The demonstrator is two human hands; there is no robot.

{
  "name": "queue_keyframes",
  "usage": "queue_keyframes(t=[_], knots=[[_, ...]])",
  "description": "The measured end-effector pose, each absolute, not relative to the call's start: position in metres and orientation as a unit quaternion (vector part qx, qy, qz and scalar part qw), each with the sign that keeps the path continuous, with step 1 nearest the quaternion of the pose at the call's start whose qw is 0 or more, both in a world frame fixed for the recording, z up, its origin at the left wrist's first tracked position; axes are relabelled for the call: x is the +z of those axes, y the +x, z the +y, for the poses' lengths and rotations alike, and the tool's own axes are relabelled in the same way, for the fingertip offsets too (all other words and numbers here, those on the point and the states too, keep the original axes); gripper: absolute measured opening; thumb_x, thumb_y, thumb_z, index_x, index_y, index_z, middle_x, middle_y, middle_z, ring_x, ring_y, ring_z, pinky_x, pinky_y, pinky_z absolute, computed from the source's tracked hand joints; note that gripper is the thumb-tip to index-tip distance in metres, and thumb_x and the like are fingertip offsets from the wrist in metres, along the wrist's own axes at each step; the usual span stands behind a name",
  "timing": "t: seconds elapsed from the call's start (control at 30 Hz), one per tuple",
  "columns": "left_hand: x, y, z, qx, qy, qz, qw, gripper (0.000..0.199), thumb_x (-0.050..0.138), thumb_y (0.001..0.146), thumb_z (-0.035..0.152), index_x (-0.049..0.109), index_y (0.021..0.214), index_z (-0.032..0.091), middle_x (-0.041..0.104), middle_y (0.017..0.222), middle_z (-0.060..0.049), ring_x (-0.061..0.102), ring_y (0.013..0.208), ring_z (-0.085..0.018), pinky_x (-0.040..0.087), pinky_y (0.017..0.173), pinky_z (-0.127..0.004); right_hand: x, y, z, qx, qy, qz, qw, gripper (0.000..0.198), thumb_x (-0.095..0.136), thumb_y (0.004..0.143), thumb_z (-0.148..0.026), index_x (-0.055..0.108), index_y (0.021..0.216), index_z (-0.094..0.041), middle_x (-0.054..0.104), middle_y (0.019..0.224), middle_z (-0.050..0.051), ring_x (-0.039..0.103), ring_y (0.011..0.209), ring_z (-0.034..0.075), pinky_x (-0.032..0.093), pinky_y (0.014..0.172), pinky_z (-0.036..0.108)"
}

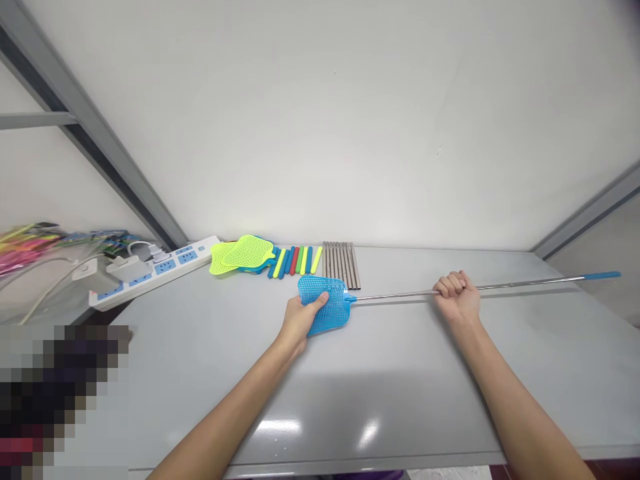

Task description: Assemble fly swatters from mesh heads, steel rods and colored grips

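A blue fly swatter [333,310] with a long, thin metal rod is held level above the grey table. My left hand [299,317] grips its mesh head, thumb on top. Farther right, my right hand [459,297] is wrapped around the extended rod. The blue handle [603,275] at the rod's far end points right. Behind the mesh head lie a row of short metal rods [341,263] and a row of coloured handles [295,260]. Left of these is a stack of yellow-green swatter heads [247,253], with blue ones underneath.
A white power strip [165,268] with plugs and cables lies at the table's left back. Beyond it are bagged colourful items [30,250]. Grey metal posts [113,147] frame the table [390,400], and a white wall [360,133] stands behind. The lower left corner is pixelated.
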State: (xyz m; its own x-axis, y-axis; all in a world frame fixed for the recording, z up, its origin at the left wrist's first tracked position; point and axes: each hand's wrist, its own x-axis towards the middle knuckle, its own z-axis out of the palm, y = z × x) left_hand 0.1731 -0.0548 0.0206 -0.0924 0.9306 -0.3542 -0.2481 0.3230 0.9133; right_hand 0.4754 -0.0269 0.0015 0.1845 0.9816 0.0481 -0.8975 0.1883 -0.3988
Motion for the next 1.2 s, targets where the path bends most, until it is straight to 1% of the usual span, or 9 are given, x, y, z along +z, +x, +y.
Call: queue_keyframes(t=[0.2,0.47,0.7,1.0,1.2], knots=[[0.0229,0.1759,-0.0587,0.491,0.317,0.549,0.597,0.035,0.07,0.054,0.034,0.064,0.079,0.011,0.068,0.08,-0.01,0.063,0.072,-0.022,0.049,0.07,-0.037,0.0022,0.4722,-0.0272,0.621,-0.146,-0.141,0.757,0.029,0.033,0.082,-0.017,0.021,0.056,-0.019,0.008,0.045,-0.008,0.017,0.035,0.008,0.022,0.031,0.02],[0.0188,0.1782,-0.0616,0.502,0.334,0.535,0.591,0.039,0.069,0.056,0.037,0.063,0.085,0.011,0.066,0.088,-0.011,0.062,0.079,-0.024,0.048,0.073,-0.037,0.0022,0.4708,-0.0273,0.621,-0.153,-0.15,0.754,0.03,0.037,0.082,-0.018,0.021,0.056,-0.019,0.011,0.044,-0.008,0.018,0.035,0.007,0.023,0.031,0.02],[0.0145,0.1794,-0.0612,0.503,0.326,0.54,0.591,0.041,0.069,0.054,0.04,0.063,0.084,0.012,0.067,0.085,-0.011,0.062,0.078,-0.024,0.047,0.074,-0.038,-0.0002,0.4718,-0.0267,0.625,-0.16,-0.157,0.748,0.031,0.035,0.083,-0.018,0.021,0.056,-0.019,0.012,0.044,-0.008,0.019,0.035,0.007,0.023,0.032,0.019],[0.018,0.1826,-0.0646,0.504,0.348,0.541,0.577,0.039,0.067,0.056,0.04,0.064,0.083,0.012,0.067,0.086,-0.011,0.062,0.079,-0.024,0.047,0.075,-0.038,-0.0005,0.4705,-0.027,0.626,-0.162,-0.157,0.746,0.03,0.034,0.083,-0.017,0.022,0.056,-0.019,0.011,0.045,-0.008,0.02,0.035,0.007,0.024,0.032,0.02],[0.0178,0.1834,-0.065,0.513,0.338,0.538,0.577,0.037,0.069,0.054,0.039,0.064,0.079,0.012,0.067,0.082,-0.01,0.062,0.076,-0.024,0.047,0.074,-0.037,0.001,0.4685,-0.0282,0.628,-0.161,-0.157,0.745,0.03,0.036,0.082,-0.017,0.022,0.056,-0.019,0.012,0.044,-0.008,0.021,0.035,0.007,0.024,0.032,0.02]])
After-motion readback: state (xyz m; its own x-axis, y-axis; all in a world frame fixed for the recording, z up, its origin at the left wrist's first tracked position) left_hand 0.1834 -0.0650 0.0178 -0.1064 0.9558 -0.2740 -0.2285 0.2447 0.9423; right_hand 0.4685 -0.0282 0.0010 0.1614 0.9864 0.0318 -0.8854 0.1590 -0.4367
